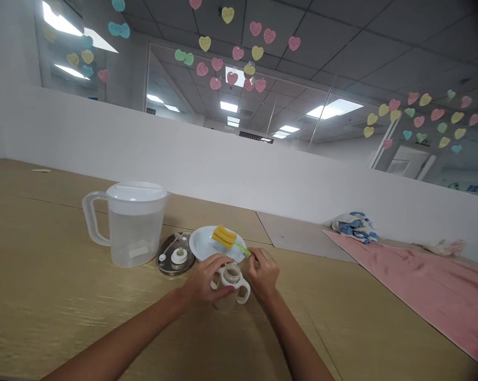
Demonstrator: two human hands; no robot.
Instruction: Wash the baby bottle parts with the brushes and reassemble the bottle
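Observation:
My left hand [207, 279] is closed around a clear baby bottle [231, 274] with a white two-handled collar and an uncovered mouth. In my right hand [264, 271] is the thin green handle of a yellow sponge brush [224, 236]. The sponge head is over a white plate [199, 244] just behind the bottle. To the left of the plate, a round metal tray [169, 269] bears a white bottle cap ring with a teat [179, 256] and small clear and white parts. The fingertips of my right hand are partly hidden.
A lidded translucent pitcher [135, 233] stands on the left. A pink cloth [421, 280] covers the table's right side, with a crumpled blue-and-white cloth [355, 227] at its far corner. A low white partition [223, 164] runs behind the table.

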